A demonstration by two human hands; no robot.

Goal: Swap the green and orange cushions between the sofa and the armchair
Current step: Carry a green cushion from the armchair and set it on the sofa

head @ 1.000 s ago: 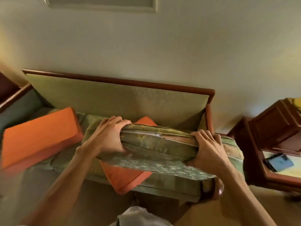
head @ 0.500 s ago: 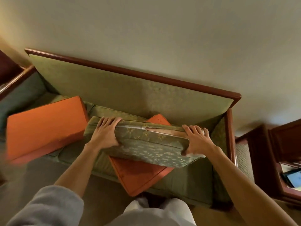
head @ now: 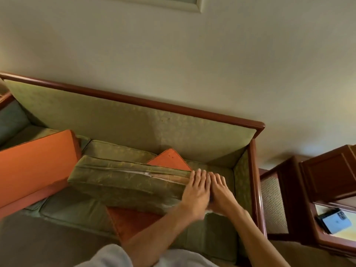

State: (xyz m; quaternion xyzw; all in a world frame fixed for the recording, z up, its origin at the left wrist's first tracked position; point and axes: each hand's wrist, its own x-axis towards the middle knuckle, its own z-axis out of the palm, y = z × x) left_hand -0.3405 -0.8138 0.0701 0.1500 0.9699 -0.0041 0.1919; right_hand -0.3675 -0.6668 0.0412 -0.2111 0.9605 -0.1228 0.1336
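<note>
A green patterned cushion (head: 125, 182) lies across the seat of the green sofa (head: 134, 122), on top of a flat orange cushion (head: 133, 220) whose corners stick out behind and in front. Both my hands sit side by side at the green cushion's right end. My left hand (head: 194, 191) has its fingers over the top edge. My right hand (head: 219, 191) wraps the end next to it. A second, thicker orange cushion (head: 36, 162) leans on the sofa's left part.
The sofa has a wooden rail and a wooden right arm (head: 256, 180). To the right stands a dark wooden side table (head: 327, 170) with a phone (head: 335, 222) on its lower shelf. A wall with a picture frame (head: 198, 6) is behind.
My left hand has slid from the green cushion's left end to its right end, beside my right hand. The cushion has come down onto the seat.
</note>
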